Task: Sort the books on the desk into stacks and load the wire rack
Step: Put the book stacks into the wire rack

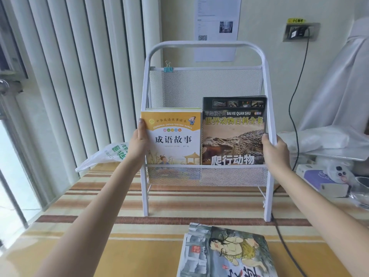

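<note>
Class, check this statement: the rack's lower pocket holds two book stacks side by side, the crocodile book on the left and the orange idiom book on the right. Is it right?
Not quite. The head view shows the sides swapped: the crocodile book stands on the right, the orange idiom book on the left of the rack's lower pocket.

- My left hand (pixel 141 141) and right hand (pixel 274 147) are flanking the wire rack (pixel 205 44), filling both side approaches.
- Two upright books (pixel 233 130) are filling the lower pocket edge to edge.
- Upper mesh pocket (pixel 205 84) is standing open; binder clip (pixel 167 67) is sitting on its left rim.
- Book stack (pixel 227 252) and black cable (pixel 279 234) are crowding the near desk (pixel 119 236) to my right; the left stretch is lying bare.
</note>
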Available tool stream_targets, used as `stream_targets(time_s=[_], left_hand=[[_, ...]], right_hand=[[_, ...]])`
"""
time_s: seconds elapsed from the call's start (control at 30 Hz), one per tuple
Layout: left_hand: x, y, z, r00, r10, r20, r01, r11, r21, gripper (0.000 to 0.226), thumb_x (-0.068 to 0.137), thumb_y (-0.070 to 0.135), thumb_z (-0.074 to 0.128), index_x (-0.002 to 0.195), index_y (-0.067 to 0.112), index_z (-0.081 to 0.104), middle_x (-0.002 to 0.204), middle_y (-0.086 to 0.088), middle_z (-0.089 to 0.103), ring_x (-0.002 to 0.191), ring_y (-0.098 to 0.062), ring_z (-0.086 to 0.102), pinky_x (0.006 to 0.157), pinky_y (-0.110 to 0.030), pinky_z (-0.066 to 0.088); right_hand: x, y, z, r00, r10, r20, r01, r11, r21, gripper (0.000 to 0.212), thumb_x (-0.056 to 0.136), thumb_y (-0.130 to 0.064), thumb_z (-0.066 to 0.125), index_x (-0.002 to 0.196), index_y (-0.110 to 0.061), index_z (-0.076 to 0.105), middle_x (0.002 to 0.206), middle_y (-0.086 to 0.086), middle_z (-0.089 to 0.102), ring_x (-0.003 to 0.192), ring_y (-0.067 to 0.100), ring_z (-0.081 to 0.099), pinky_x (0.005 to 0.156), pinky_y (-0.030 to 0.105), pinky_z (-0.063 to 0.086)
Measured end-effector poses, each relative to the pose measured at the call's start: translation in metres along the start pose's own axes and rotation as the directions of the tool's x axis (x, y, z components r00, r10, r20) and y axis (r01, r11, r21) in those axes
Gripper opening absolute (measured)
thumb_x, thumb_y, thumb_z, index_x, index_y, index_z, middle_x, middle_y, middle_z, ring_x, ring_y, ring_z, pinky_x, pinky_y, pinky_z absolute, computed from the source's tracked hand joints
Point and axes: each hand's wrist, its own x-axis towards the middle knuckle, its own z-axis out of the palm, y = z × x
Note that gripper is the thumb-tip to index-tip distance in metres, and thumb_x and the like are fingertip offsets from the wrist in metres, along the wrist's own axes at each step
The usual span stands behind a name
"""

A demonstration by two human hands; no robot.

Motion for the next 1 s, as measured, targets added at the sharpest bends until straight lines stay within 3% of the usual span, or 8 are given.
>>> stream_targets(time_s=[0.17,0.27,0.33,0.43,0.53,0.6,0.73,1.0], left_hand=[[-0.019,-0.002,0.000,0.972,0.120,-0.202,-0.057,0.954,0.294,0.059,0.096,0.058,0.029,0.126,0.010,0.045,0.125,-0.013,0.050,0.121,-0.031,0.045,0.104,-0.042,0.034],[-0.067,-0.001,0.003,0.780,0.508,-0.364,-0.339,0.833,0.437,0.035,0.099,0.023,0.043,0.127,0.001,0.044,0.121,-0.011,0.047,0.122,-0.033,0.040,0.104,-0.044,0.030],[-0.101,-0.007,0.004,0.743,0.640,-0.195,-0.498,0.723,0.478,0.021,0.095,0.021,0.047,0.108,0.006,0.054,0.101,0.000,0.052,0.100,-0.025,0.052,0.090,-0.045,0.042],[-0.151,-0.013,0.006,0.857,0.309,0.413,-0.439,0.856,0.271,0.034,0.086,0.048,0.052,0.102,0.019,0.058,0.100,0.012,0.062,0.099,-0.004,0.058,0.091,-0.041,0.048],[-0.191,-0.018,0.010,0.528,-0.094,0.844,-0.374,0.867,0.330,0.067,0.071,0.065,0.061,0.131,0.041,0.043,0.137,0.020,0.043,0.133,0.001,0.031,0.114,-0.038,0.029],[-0.213,-0.021,0.010,0.368,-0.217,0.904,-0.472,0.794,0.383,0.089,0.062,0.066,0.068,0.138,0.057,0.021,0.153,0.024,0.016,0.145,-0.003,-0.001,0.120,-0.042,0.008],[-0.241,-0.027,0.009,0.363,-0.293,0.884,-0.654,0.596,0.466,0.116,0.059,0.055,0.083,0.144,0.054,0.004,0.156,0.026,-0.010,0.139,-0.001,-0.031,0.115,-0.053,-0.015],[-0.234,-0.027,0.002,0.441,-0.101,0.892,-0.676,0.616,0.404,0.084,0.062,0.047,0.085,0.136,0.044,0.045,0.149,0.017,0.030,0.136,-0.003,0.024,0.108,-0.019,0.025]], right_hand=[[-0.012,0.005,-0.008,0.998,-0.052,-0.024,0.048,0.991,-0.124,0.057,0.091,-0.034,0.058,0.136,-0.010,0.033,0.134,0.014,0.045,0.121,0.030,0.045,0.091,0.035,0.036],[-0.053,0.009,-0.017,0.829,-0.514,-0.220,0.438,0.841,-0.318,0.040,0.087,-0.020,0.061,0.121,-0.004,0.047,0.120,0.016,0.052,0.112,0.029,0.045,0.094,0.038,0.034],[-0.084,0.017,-0.020,0.745,-0.666,-0.044,0.614,0.710,-0.345,0.020,0.089,-0.023,0.055,0.103,-0.009,0.055,0.094,0.006,0.061,0.088,0.022,0.055,0.082,0.040,0.045],[-0.126,0.024,-0.014,0.774,-0.372,0.512,0.578,0.746,-0.332,0.024,0.092,-0.040,0.049,0.111,-0.027,0.053,0.093,-0.012,0.061,0.080,0.011,0.063,0.070,0.032,0.054],[-0.145,0.037,-0.003,0.714,-0.080,0.696,0.527,0.715,-0.459,0.038,0.087,-0.060,0.044,0.116,-0.037,0.052,0.106,-0.020,0.060,0.093,0.005,0.059,0.082,0.030,0.051],[-0.153,0.046,-0.002,0.699,-0.009,0.715,0.465,0.765,-0.445,0.034,0.084,-0.063,0.046,0.101,-0.038,0.061,0.091,-0.018,0.065,0.079,0.006,0.062,0.074,0.033,0.054],[-0.163,0.053,-0.002,0.718,-0.007,0.696,0.460,0.756,-0.467,0.033,0.087,-0.059,0.048,0.089,-0.031,0.066,0.079,-0.009,0.066,0.073,0.012,0.062,0.069,0.034,0.052],[-0.166,0.055,0.001,0.781,-0.029,0.624,0.455,0.711,-0.537,0.043,0.090,-0.058,0.043,0.097,-0.020,0.060,0.080,-0.002,0.061,0.069,0.018,0.059,0.062,0.031,0.047]])
